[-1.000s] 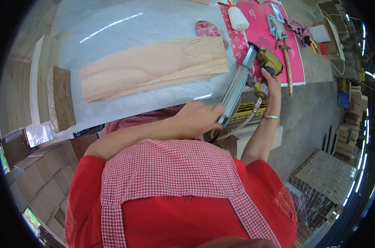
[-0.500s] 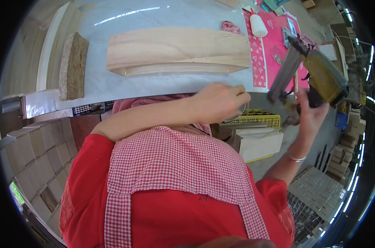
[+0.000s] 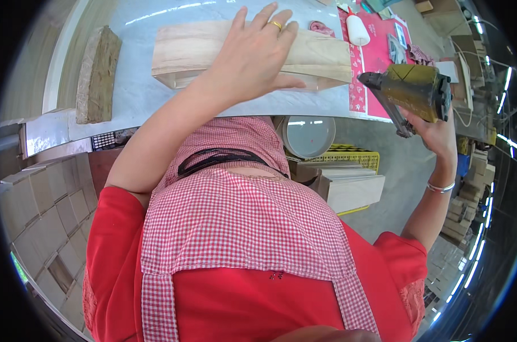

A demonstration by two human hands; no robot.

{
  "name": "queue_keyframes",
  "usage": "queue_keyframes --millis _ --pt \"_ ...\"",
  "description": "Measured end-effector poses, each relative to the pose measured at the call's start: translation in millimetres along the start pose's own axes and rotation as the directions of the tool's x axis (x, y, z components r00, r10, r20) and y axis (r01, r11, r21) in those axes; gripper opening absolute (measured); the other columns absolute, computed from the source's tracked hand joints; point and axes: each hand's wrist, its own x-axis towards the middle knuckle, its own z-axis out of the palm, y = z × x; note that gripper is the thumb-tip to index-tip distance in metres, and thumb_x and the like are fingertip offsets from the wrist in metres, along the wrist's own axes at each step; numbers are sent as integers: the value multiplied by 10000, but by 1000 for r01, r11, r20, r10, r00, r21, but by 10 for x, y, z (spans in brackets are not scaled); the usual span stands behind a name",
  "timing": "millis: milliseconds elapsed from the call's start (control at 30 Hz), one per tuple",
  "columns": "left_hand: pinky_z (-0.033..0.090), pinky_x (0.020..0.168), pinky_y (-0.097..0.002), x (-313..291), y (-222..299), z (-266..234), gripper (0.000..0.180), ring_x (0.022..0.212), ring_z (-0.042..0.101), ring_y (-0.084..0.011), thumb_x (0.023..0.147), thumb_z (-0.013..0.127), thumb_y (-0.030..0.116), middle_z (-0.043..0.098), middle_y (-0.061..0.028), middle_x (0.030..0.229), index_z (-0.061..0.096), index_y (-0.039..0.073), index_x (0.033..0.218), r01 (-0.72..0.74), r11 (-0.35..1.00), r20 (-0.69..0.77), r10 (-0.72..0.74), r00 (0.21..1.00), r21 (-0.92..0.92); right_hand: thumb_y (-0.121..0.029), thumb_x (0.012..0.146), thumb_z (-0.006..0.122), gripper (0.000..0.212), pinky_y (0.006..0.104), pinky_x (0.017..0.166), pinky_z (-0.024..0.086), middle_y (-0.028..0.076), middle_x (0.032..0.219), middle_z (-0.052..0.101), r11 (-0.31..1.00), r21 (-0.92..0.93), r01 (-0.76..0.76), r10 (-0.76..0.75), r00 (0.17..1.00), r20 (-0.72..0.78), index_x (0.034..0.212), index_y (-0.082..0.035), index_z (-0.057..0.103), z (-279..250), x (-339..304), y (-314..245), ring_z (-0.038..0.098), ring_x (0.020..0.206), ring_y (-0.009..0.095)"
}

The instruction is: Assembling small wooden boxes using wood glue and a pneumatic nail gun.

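Taking the picture's middle as the dial's centre, the left hand [image 3: 253, 57] has come up from beside the table's edge and now lies over the wooden box [image 3: 320, 54] at 12 o'clock; meanwhile the nail gun [image 3: 411, 88], at 2 o'clock, has swung round so that its nose aims toward 9 o'clock, at the box's near right end, though it looks apart from it; for the work in hand, I judge that one hand is now placed to steady the box while the other has the tool ready; the left hand's fingers are spread wide across the top, holding nothing between them, and I cannot tell how firmly the palm presses; the right hand [image 3: 440, 137] is wrapped round the nail gun's handle, its fingers partly hidden behind the tool; the box rests on the blue-grey table [image 3: 136, 94], long, pale and smooth, with faint grain on its upper face, and a hollow side opens toward 6 o'clock, partly covered by the left forearm
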Motion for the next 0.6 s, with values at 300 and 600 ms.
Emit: queue_keyframes --millis 300,600 --pt "284 1082 -596 -85 -70 119 813 1331 406 -324 777 697 540 481 -153 1387 470 1 1342 93 991 198 -112 974 100 -173 690 882 481 317 750 539 122 984 693 991 -89 -100 102 995 17 1036 43 627 45 35 64 662 854 161" --pt "287 1082 -592 -78 -60 120 815 1324 418 -312 771 708 529 494 -145 1375 461 10 1350 102 990 193 -119 974 100 -26 734 817 402 310 812 528 88 1021 707 989 -116 -91 95 995 29 1090 29 637 31 36 246 657 911 153"
